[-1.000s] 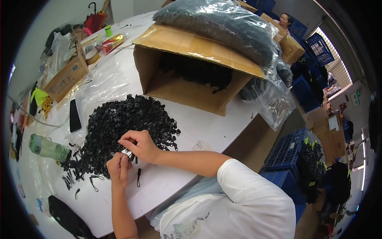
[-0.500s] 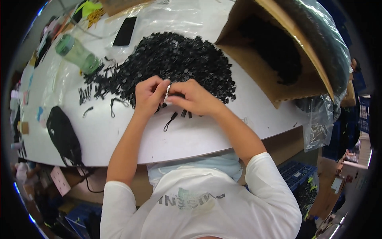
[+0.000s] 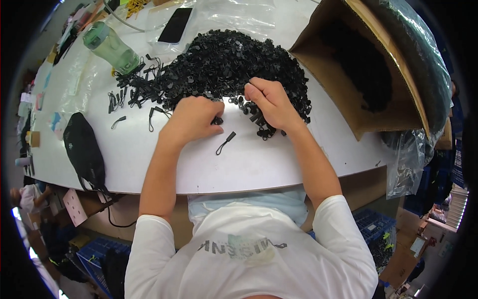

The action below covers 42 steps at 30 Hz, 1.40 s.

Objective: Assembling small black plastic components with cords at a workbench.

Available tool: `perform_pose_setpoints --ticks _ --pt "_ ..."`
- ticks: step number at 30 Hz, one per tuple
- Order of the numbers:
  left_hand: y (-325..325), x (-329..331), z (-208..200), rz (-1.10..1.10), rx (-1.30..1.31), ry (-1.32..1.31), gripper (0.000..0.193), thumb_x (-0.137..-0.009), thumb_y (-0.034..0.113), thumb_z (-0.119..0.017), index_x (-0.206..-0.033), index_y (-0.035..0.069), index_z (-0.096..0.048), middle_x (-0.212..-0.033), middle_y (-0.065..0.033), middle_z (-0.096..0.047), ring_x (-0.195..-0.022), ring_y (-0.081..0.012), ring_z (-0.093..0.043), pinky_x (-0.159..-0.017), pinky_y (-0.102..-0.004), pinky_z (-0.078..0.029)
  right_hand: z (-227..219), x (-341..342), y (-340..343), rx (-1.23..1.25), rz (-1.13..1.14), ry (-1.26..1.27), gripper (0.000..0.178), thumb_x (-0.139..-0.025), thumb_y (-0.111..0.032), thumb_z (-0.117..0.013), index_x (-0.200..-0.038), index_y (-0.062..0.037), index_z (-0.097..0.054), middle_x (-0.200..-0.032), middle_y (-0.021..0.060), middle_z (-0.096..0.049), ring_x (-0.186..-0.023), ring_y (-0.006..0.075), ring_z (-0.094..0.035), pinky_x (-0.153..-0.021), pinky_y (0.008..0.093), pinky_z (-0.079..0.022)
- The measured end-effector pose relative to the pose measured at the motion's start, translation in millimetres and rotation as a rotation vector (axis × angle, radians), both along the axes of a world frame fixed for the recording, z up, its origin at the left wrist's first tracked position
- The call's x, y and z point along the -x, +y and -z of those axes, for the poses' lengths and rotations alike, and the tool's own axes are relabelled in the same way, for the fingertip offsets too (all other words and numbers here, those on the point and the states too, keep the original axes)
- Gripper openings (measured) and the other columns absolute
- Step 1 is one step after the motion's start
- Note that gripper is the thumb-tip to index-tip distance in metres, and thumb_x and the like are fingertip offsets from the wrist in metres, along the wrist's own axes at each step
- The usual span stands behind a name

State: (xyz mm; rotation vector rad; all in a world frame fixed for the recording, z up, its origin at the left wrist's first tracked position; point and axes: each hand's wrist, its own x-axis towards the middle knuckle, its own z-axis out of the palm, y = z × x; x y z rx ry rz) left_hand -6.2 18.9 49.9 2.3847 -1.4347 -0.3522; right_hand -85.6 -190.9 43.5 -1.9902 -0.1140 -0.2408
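A large heap of small black plastic pieces (image 3: pixel 234 60) lies on the white table, reaching both of my hands. My left hand (image 3: pixel 194 119) is curled at the heap's near edge, a small black piece (image 3: pixel 217 120) showing between its thumb and fingers. My right hand (image 3: pixel 273 103) is over the heap's right part with fingertips pressed together; whatever they hold is hidden. Under and beside that hand lie several loose black pieces (image 3: pixel 266 130). One black zipper pull with a cord loop (image 3: pixel 226 143) rests between my forearms. More looped pulls (image 3: pixel 142 89) are strewn at the heap's left.
An open cardboard box (image 3: pixel 343 109) with dark contents stands at the right, clear plastic (image 3: pixel 406 164) hanging beside it. Left lie a black pouch (image 3: pixel 82 149) and a green bottle (image 3: pixel 112 50). A phone (image 3: pixel 176 26) lies on plastic at the back. The table's front edge curves before me.
My hands were together, working on a small shiny piece. Now they are apart, the right moved right over the heap and the left lower at its near edge. The view has shifted slightly.
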Motion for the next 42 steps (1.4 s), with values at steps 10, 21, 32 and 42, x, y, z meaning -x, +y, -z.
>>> perform_pose_setpoints --ticks 10,21,32,42 --pt "-8 1 -1 -0.019 0.031 0.019 0.017 -0.068 0.018 -0.073 -0.072 0.003 -0.064 -0.064 -0.0125 -0.064 -0.060 -0.0315 -0.063 -0.058 -0.0399 -0.049 5 3 6 0.222 0.008 -0.187 0.020 -0.091 -0.017 -0.059 -0.106 -0.0061 -0.066 -0.078 0.0149 -0.067 -0.068 0.0330 -0.065 -0.064 0.0389 -0.051" --pt "-8 4 1 0.008 0.119 0.025 0.008 -0.078 0.007 -0.067 -0.079 -0.001 -0.064 -0.067 -0.0165 -0.065 -0.061 -0.0335 -0.063 -0.059 -0.0380 -0.049 20 -1 8 0.267 0.032 -0.215 0.022 -0.092 -0.025 -0.057 -0.103 -0.0105 -0.069 -0.076 0.0153 -0.068 -0.071 0.0349 -0.065 -0.066 0.0455 -0.050" --pt "-3 -4 11 -0.103 0.410 0.161 0.022 -0.071 0.008 -0.062 -0.093 0.004 -0.064 -0.073 -0.0180 -0.063 -0.069 -0.0384 -0.063 -0.063 -0.0456 -0.051 -5 11 16 0.331 -0.002 -0.208 0.028 -0.080 0.001 -0.062 -0.105 -0.0077 -0.070 -0.075 0.0162 -0.066 -0.060 0.0274 -0.064 -0.056 0.0327 -0.050" --pt "-6 -12 29 -0.126 0.776 0.217 0.009 -0.074 0.006 -0.065 -0.079 -0.001 -0.061 -0.067 -0.0138 -0.065 -0.063 -0.0297 -0.065 -0.058 -0.0359 -0.051 0 7 25 0.403 0.006 -0.237 0.022 -0.087 0.001 -0.060 -0.108 0.0017 -0.067 -0.076 0.0185 -0.064 -0.055 0.0243 -0.055 -0.054 0.0313 -0.043"
